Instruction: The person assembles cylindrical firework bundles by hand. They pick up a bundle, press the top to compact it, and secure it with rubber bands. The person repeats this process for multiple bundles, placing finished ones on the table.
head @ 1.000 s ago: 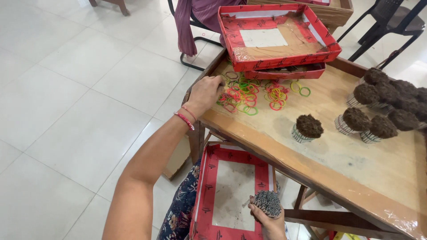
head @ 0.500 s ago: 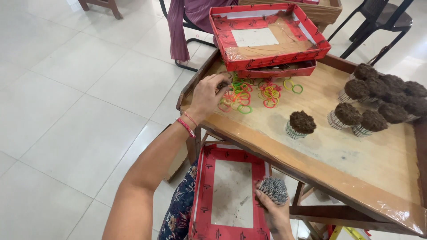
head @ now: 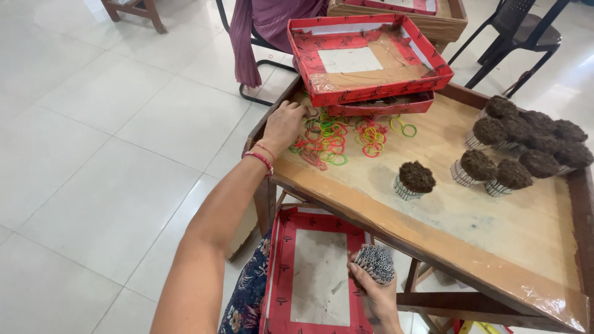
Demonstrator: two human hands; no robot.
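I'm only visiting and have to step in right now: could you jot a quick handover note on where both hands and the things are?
Left hand: reaching into the pile of coloured rubber bands on the wooden table; whether it has gripped a band cannot be seen.
Right hand: below the table edge, holding a round bundle of thin grey tubes over the red cardboard tray on the lap.
Done: dark-topped bundles stand on the table, most clustered at the right.
Left: no band is visible on the held bundle.
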